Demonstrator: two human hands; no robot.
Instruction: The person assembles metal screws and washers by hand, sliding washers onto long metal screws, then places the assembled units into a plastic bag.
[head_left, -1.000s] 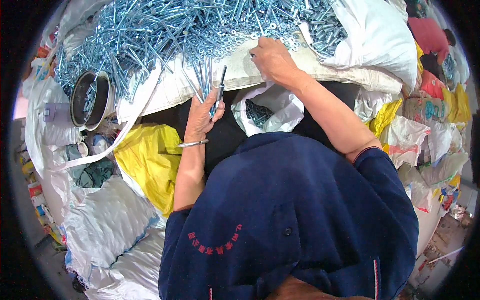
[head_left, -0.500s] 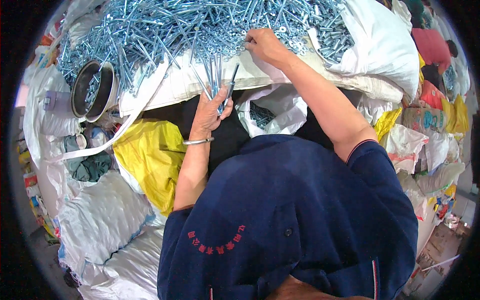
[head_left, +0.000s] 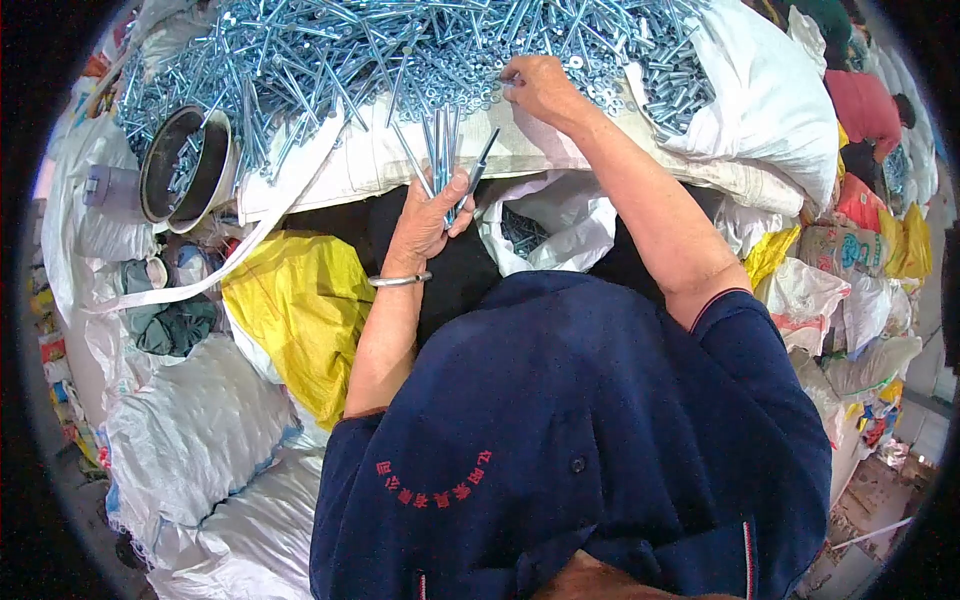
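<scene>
My left hand point(head_left: 432, 215) is closed round a bunch of long metal bolts point(head_left: 444, 142), their shafts pointing up and away from me. One rod among them has a thicker dark sleeve point(head_left: 483, 160) on it and leans to the right. At the near edge of the pile, my right hand point(head_left: 540, 88) pinches with its fingertips down among small washers point(head_left: 478, 98); whatever lies between the fingers is too small to make out. Loose long bolts point(head_left: 300, 60) spread across the far left, and short metal sleeves point(head_left: 672, 85) lie in a heap at the right.
An open white bag point(head_left: 590, 235) with metal pieces inside stands between my legs. Dark bowls point(head_left: 185, 170) holding a few parts sit at the left. White sacks point(head_left: 195, 430) and a yellow sack point(head_left: 300, 310) lie nearby. Another person in a red top point(head_left: 862, 112) is at the far right.
My right hand has shifted slightly to the right over the washers, its fingers still pinched. The left hand keeps its bunch of bolts, moved slightly to the right.
</scene>
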